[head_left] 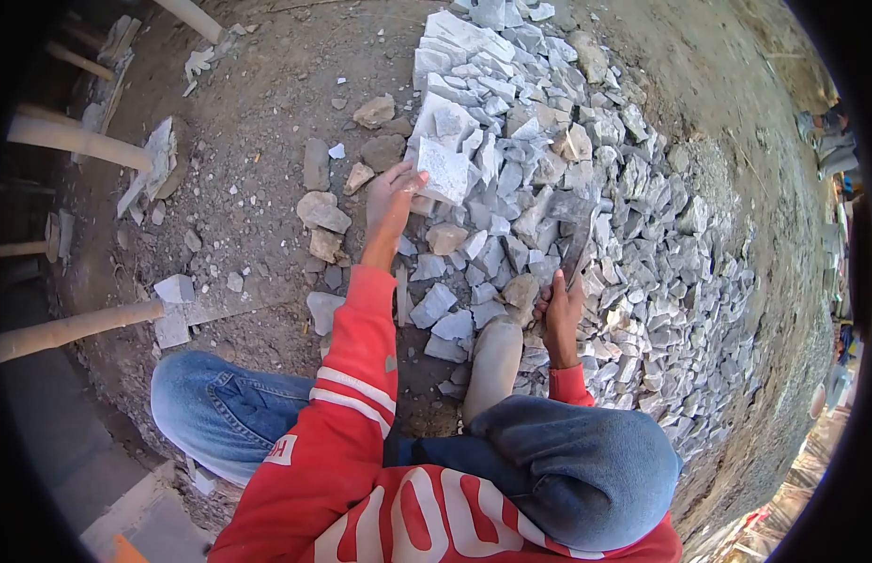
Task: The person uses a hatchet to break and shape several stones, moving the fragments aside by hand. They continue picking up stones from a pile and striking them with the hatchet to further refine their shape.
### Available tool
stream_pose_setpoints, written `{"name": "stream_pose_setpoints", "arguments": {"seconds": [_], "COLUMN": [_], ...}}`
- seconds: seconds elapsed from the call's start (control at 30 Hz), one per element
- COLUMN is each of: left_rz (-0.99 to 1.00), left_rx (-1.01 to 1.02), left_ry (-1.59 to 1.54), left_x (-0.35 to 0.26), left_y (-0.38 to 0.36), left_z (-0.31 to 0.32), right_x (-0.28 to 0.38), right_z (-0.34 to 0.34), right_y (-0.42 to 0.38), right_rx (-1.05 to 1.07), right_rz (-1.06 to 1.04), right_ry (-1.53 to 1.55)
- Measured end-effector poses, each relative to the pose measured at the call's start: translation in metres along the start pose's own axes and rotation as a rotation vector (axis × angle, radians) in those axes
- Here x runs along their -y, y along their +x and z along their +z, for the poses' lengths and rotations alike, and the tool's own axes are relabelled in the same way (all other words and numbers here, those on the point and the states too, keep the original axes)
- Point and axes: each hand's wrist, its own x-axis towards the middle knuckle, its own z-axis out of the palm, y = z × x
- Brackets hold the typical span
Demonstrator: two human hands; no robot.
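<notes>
My left hand (pixel 392 195) is closed on the near left edge of a flat, pale grey stone (pixel 443 172), with the thumb on its top face. The stone lies tilted against other slabs at the left border of a heap of broken stone (pixel 633 253). To the right, my right hand (pixel 561 314) is wrapped round the dark handle of a hammer (pixel 578 246). Its dusty grey head is over the heap and hard to pick out from the stones. The hammer is apart from the flat stone.
Larger slabs (pixel 459 42) are stacked at the far end of the heap. Brownish rocks (pixel 323 212) lie left of my left hand. Wooden poles (pixel 79 328) stand along the left side. A person's legs (pixel 835 150) show at the far right edge.
</notes>
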Motion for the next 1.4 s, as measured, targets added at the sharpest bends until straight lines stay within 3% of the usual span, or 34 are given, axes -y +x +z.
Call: {"name": "stream_pose_setpoints", "arguments": {"seconds": [0.07, 0.1, 0.27, 0.33, 0.43, 0.5, 0.53, 0.6, 0.63, 0.7, 0.77, 0.87, 0.97, 1.0, 1.03, 1.13, 1.2, 1.27, 1.3, 1.37, 1.4], "left_rz": [0.136, 0.238, 0.226, 0.224, 0.234, 0.24, 0.249, 0.245, 0.282, 0.308, 0.311, 0.247, 0.227, 0.304, 0.38, 0.338, 0.346, 0.347, 0.339, 0.341, 0.327], "left_rx": [-0.211, -0.282, -0.371, -0.37, -0.382, -0.369, -0.371, -0.391, -0.409, -0.397, -0.363, -0.429, -0.374, -0.385, -0.397, -0.427, -0.416, -0.409, -0.411, -0.416, -0.398], "left_ry": [0.617, 0.791, 0.588, 0.534, 0.539, 0.51, 0.501, 0.506, 0.478, 0.448, 0.43, 0.512, 0.459, 0.434, 0.407, 0.402, 0.398, 0.4, 0.412, 0.435, 0.429], "left_x": [0.003, 0.008, 0.031, 0.032, 0.035, 0.024, 0.022, 0.022, 0.029, 0.02, 0.023, 0.021, 0.01, 0.01, 0.013, 0.016, 0.022, 0.03, 0.034, 0.029, 0.032], "left_y": [0.008, 0.008, 0.007, 0.012, 0.008, 0.003, 0.001, 0.0, 0.006, 0.006, -0.001, 0.003, 0.013, 0.02, 0.024, 0.022, 0.015, 0.011, 0.011, 0.015, 0.009], "left_z": [-0.017, -0.025, -0.032, -0.029, -0.028, -0.023, -0.022, -0.02, -0.023, -0.02, -0.019, -0.014, -0.012, -0.013, -0.014, -0.021, -0.02, -0.024, -0.027, -0.034, -0.033], "right_x": [0.027, 0.049, 0.17, 0.202, 0.191, 0.117, 0.057, 0.002, 0.008, 0.018, 0.043, 0.115, 0.16, 0.168, 0.17, 0.113, 0.029, 0.005, 0.004, 0.024, 0.041], "right_z": [0.018, 0.029, 0.077, 0.085, 0.112, 0.126, 0.112, 0.1, 0.103, 0.108, 0.11, 0.118, 0.118, 0.119, 0.122, 0.123, 0.094, 0.102, 0.099, 0.106, 0.108], "right_y": [-0.015, -0.026, -0.074, -0.074, -0.071, -0.039, -0.013, 0.028, 0.029, 0.019, 0.003, -0.043, -0.072, -0.075, -0.08, -0.051, -0.002, 0.017, 0.019, 0.012, 0.002], "right_rx": [0.056, 0.1, 0.128, 0.285, 0.367, 0.506, 0.463, 0.378, 0.382, 0.4, 0.375, 0.375, 0.352, 0.361, 0.382, 0.585, 0.377, 0.437, 0.444, 0.42, 0.406], "right_rz": [-0.024, -0.133, -0.866, -1.109, -1.265, -1.159, -0.946, -0.871, -0.886, -0.458, -0.472, -0.534, -0.844, -0.936, -1.016, -1.086, -1.022, -0.789, -0.789, -0.477, -0.429], "right_ry": [-0.035, -0.078, -0.042, 0.106, 0.196, 0.196, -0.026, -1.0, -1.0, -0.818, -0.709, -0.377, -0.019, 0.1, 0.181, 0.353, -0.386, -0.932, -0.93, -0.812, -0.729]}}
